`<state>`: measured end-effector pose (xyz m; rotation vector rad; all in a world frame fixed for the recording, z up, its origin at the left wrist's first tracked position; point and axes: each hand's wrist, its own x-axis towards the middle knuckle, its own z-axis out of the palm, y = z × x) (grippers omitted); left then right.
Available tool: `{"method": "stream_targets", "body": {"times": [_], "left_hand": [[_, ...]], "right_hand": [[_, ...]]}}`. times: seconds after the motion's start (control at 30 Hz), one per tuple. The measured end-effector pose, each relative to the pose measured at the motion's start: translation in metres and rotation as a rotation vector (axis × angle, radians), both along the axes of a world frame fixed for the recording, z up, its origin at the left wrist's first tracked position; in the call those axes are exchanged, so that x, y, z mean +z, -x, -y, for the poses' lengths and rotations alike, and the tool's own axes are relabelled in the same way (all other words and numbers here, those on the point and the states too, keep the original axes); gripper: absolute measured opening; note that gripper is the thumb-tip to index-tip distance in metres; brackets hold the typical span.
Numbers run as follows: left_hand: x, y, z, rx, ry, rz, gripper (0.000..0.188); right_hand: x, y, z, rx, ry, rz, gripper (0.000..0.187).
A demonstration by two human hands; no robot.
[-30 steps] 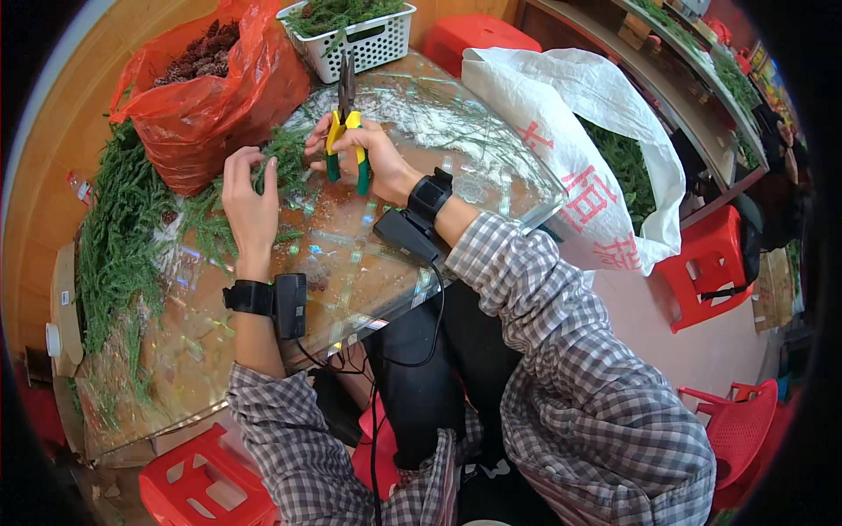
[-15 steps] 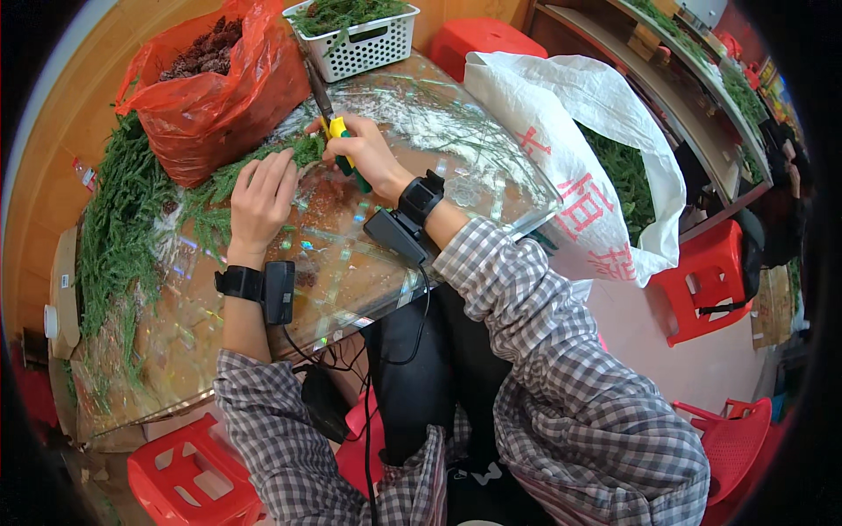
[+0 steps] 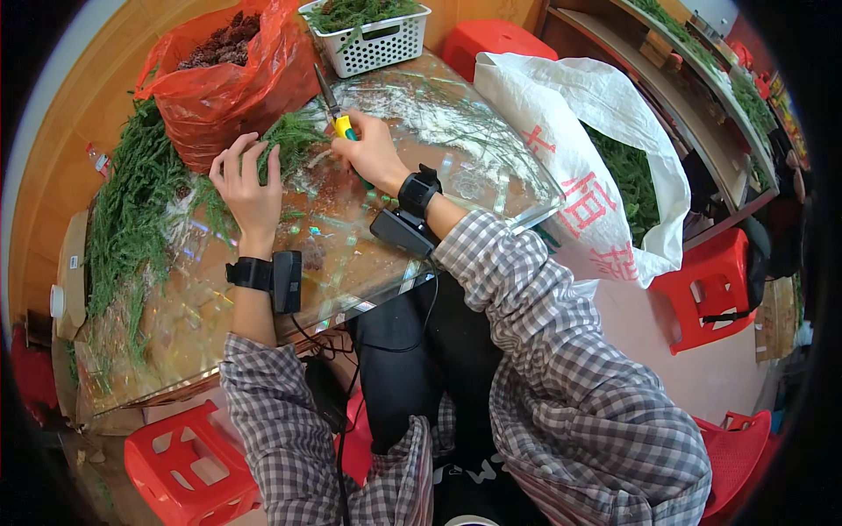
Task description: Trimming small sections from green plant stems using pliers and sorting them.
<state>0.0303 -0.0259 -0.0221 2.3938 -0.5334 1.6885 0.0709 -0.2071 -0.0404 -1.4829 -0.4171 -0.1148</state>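
A red plastic bag (image 3: 237, 110) of pine cones (image 3: 221, 44) crowds the far left of my worktop (image 3: 197, 320), bulging just beyond my left hand (image 3: 248, 188) and blocking part of the surface behind it. To its right stands a white perforated basket (image 3: 379, 54) topped with greenery, and a white woven sack (image 3: 517, 101), gaping over more green foliage (image 3: 624, 171), slumps at the worktop's right edge. A heap of long evergreen branches (image 3: 123, 228) covers the left side, beside white powdery patches and scattered needles. One red stool (image 3: 191, 465) sits low on my left, another (image 3: 706, 289) beyond the sack. My right hand (image 3: 375, 156) has its fingers wrapped around the handles of the pliers (image 3: 343, 125), held above the worktop and slanting away to the left, their dark, narrow nose beside the bag; I can't tell whether it touches. The handles show yellow near the pivot and green lower down, partly hidden by my grip. My left fingers are parted and loosely curved, clasping nothing that I can see, next to a feathery green sprig (image 3: 294, 133); contact there is unclear.
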Motion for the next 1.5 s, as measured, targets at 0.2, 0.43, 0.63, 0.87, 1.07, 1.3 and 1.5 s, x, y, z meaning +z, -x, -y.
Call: {"method": "stream_targets", "body": {"times": [0.2, 0.43, 0.63, 0.87, 1.07, 1.3, 1.5], "left_hand": [[-0.002, 0.001, -0.002, 0.015, 0.091, 0.013, 0.018], [0.000, 0.010, 0.005, 0.004, 0.142, -0.026, 0.018], [0.001, 0.006, 0.006, 0.012, 0.124, -0.011, 0.017], [0.000, 0.007, 0.004, 0.030, 0.139, -0.010, 0.017], [0.000, 0.003, 0.011, 0.008, 0.118, -0.022, 0.018], [-0.005, 0.002, 0.008, 0.010, 0.162, -0.056, 0.018], [-0.001, 0.002, 0.007, 0.005, 0.171, -0.059, 0.019]], "right_hand": [[-0.009, 0.000, -0.003, -0.089, 0.082, 0.129, 0.015], [-0.014, 0.007, -0.004, -0.124, -0.022, 0.058, 0.011], [-0.015, 0.006, -0.008, -0.129, 0.022, 0.074, 0.011], [-0.007, 0.014, -0.004, -0.142, 0.061, 0.105, 0.013], [-0.005, 0.018, -0.004, -0.223, 0.207, 0.292, 0.022], [-0.003, 0.021, -0.007, -0.260, 0.238, 0.474, 0.031], [0.000, 0.021, -0.003, -0.388, 0.207, 0.612, 0.035]]}}
